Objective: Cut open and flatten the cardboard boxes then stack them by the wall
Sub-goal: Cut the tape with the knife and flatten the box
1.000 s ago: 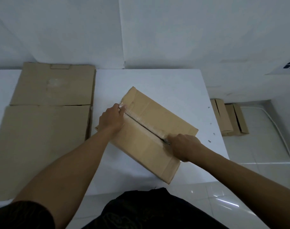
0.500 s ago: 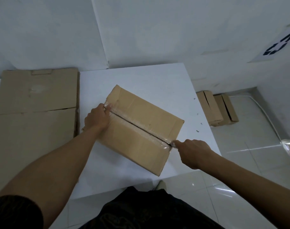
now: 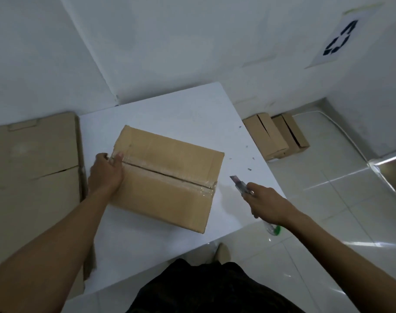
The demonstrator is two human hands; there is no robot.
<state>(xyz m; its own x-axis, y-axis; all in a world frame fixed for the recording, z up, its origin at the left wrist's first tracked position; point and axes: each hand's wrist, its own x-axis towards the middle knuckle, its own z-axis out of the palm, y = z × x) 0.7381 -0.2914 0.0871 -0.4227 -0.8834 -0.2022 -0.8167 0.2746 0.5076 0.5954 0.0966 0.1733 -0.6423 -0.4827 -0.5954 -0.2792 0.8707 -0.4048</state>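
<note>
Hands apart: left hand grips the brown cardboard box mid-frame; right hand clutches a grey utility knife beside its right end.

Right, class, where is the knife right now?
In the head view the knife is gripped in the right hand, over the table near its right edge, just right of the box.

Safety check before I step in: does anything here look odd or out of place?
The right hand grips a utility knife with its blade exposed, clear of the cardboard box. Small dark scraps lie scattered on the table near its right edge.
</note>
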